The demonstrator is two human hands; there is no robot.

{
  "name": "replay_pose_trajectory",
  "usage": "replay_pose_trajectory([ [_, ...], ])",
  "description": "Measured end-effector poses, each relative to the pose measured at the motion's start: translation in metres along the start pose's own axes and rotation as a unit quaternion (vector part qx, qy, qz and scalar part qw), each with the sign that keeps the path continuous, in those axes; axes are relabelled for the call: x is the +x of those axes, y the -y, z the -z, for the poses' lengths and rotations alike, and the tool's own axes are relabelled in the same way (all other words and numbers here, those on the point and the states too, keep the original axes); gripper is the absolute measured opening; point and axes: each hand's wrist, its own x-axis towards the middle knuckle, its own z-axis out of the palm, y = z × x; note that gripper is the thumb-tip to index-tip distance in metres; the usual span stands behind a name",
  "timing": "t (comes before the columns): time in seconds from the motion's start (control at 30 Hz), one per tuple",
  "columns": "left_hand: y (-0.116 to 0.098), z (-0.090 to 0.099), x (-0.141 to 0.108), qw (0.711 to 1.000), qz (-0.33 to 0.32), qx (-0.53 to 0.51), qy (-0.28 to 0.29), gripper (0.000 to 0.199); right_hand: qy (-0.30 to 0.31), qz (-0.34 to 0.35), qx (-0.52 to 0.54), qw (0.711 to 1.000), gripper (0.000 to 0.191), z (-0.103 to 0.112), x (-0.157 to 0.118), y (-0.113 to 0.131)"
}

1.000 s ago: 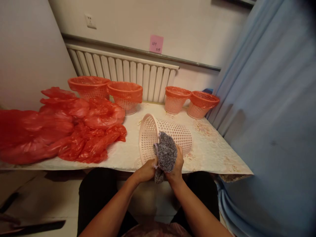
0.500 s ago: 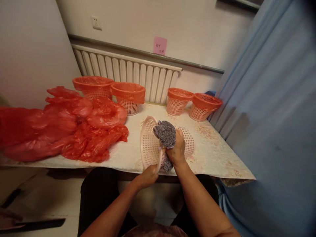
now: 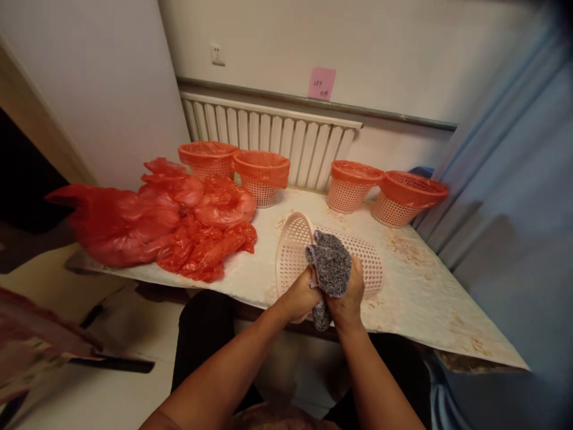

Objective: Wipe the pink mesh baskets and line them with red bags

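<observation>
We have a pale pink perforated plastic wastebasket (image 3: 370, 264) on its side near the front edge of the cloth-covered surface (image 3: 430, 298), mouth facing our L, base to our R. A bunched gray knit cloth (image 3: 332, 263) sits against it just behind the rim, w/ a loose end hanging below our hands.

R grip (image 3: 351, 298): closed, fingers wrapped on the gray knit cloth, pressed to the outer wall. L grip (image 3: 303, 294): looks closed too, prob. pinching the near side of the rim; the fingertips are hidden, so we can't tell how much cloth it has as well.

Handling, our guess: wastebasket is v. light, thin-walled, semi-stiff; it'd flex a bit if squeezed & roll easily on its side, so it needs a steadying hold. Best spot is the thicker rim; the holed wall gives some purchase but prob. bends more. Plastic may be slick if damp, though we can't see any wet. Not esp. fragile. Cloth is soft, floppy, easy to bunch, no care needed.

Writing: pink paper note (image 3: 321, 83) on the wall above the radiator (image 3: 268, 140), handwritten; top line reads approx. "284", 2nd line too small to be sure of. No brand or label legible on the wastebasket.

Also nearby: heap of red plastic bags (image 3: 170, 215) on our L, plus red-lined wastebaskets along the back, one pair L (image 3: 263, 173), one pair R (image 3: 353, 179).
</observation>
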Motion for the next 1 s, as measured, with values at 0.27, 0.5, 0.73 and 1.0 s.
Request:
replay_pose_trajectory([
  [0.27,0.013,0.018,-0.008,0.993,-0.041,0.097,0.058,0.054,-0.005,0.025,0.029,0.999,0.011,0.001,-0.016,0.000],
  [0.5,0.021,0.024,-0.013,0.987,-0.044,0.120,0.098,0.051,0.002,0.035,0.049,0.998,0.011,0.004,-0.027,-0.004],
  [0.73,0.029,0.030,-0.014,0.985,-0.015,0.118,0.124,0.042,-0.005,0.018,0.047,0.999,0.013,0.001,-0.035,-0.006],
  [1.0,0.019,0.026,-0.015,0.982,-0.024,0.102,0.159,0.038,0.001,0.006,0.055,0.998,0.017,0.001,-0.038,-0.008],
])
